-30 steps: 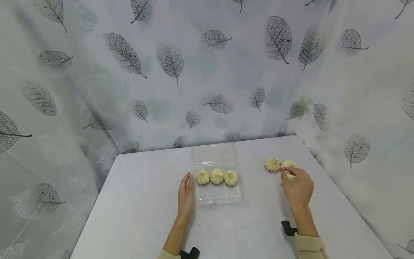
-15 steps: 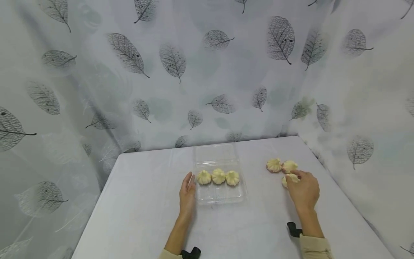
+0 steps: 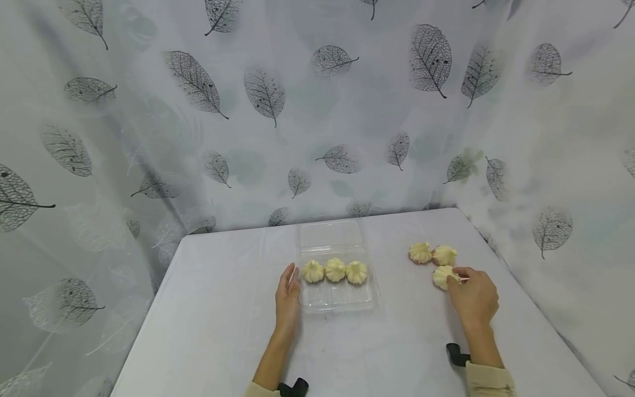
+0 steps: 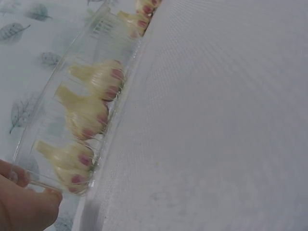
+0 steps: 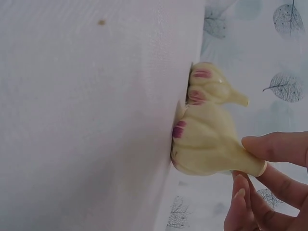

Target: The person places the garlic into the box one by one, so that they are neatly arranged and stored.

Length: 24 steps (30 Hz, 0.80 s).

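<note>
My right hand (image 3: 474,295) pinches the stem of a cream garlic bulb (image 5: 207,144) with purple patches; thumb and fingertips lie on either side of the stem. The bulb's base is right at the white tabletop. Two more garlic bulbs sit just behind it, one (image 3: 444,255) close by and one (image 3: 420,253) to the left. My left hand (image 3: 288,303) rests with fairly straight fingers along the left side of a clear plastic clamshell box (image 3: 337,300). A row of three garlic bulbs (image 3: 335,270) stands in the box's back half, stems up.
The box's lid (image 3: 329,236) lies folded back toward the table's far edge. A white cloth covers the table (image 3: 213,320). Leaf-patterned curtains (image 3: 307,116) hang behind it and at both sides. Black straps (image 3: 457,354) sit on the wrists.
My right hand has drawn back a little to the right and toward me, now on the nearest bulb's stem, leaving the other two bulbs in plain sight. The left hand stays at the box.
</note>
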Tool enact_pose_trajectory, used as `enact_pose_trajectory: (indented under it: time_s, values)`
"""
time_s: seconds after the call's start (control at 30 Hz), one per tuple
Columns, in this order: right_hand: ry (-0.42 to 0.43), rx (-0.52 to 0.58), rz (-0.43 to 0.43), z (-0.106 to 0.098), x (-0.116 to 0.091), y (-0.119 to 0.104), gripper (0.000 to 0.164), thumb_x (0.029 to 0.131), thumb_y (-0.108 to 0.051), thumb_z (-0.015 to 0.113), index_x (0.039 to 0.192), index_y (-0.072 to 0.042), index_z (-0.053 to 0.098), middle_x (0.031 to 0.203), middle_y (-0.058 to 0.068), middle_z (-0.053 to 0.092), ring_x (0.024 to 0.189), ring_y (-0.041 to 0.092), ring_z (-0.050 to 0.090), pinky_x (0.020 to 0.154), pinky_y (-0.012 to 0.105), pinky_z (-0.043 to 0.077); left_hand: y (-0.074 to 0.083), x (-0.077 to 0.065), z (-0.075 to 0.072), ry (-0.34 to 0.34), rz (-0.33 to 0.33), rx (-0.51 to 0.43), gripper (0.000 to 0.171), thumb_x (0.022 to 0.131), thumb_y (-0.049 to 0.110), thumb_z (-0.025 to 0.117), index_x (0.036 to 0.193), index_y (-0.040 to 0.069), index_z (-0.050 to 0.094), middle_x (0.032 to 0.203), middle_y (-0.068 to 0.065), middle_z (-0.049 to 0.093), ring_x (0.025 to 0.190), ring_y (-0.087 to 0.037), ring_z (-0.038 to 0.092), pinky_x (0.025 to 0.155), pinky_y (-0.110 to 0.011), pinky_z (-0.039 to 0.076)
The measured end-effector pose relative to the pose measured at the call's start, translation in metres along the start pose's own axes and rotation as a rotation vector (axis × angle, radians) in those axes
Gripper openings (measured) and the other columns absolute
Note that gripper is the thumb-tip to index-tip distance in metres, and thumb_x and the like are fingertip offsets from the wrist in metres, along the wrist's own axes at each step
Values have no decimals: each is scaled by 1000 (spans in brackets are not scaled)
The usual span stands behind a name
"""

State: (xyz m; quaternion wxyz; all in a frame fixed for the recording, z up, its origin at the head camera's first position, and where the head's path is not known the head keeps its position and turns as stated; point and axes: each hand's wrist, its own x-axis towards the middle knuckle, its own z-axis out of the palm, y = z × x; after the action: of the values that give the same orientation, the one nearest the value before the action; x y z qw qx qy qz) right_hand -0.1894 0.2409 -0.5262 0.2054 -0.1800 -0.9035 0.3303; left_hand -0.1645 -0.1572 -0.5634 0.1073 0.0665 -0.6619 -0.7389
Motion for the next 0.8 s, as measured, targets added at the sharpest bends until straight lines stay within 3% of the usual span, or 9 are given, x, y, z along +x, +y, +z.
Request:
enact_pose_trajectory:
  time_s: [0.37,0.6,0.8]
  values:
    - [26,17,-48,-2,-1,2,18,88,-10,74,102,2,80,91,24,75,76,41,70,59,51,48,0,0,0,-4,-6,-13,51,111,4,38,162,5,32,168,-16,31,157,-30,28,129,-44,21]
    - [75,34,-108,-1,-1,-2,15,87,-5,77,98,5,79,85,25,74,75,40,70,65,54,49,-1,2,0,-3,-9,-26,51,111,3,38,161,7,33,168,-14,32,157,-28,28,129,-41,21]
    - [68,56,-152,-3,0,-11,15,88,-5,79,100,5,79,85,23,74,76,38,71,66,48,50,-2,2,-1,-8,-11,-21,50,112,4,38,162,7,32,169,-14,31,157,-28,27,129,-41,21]
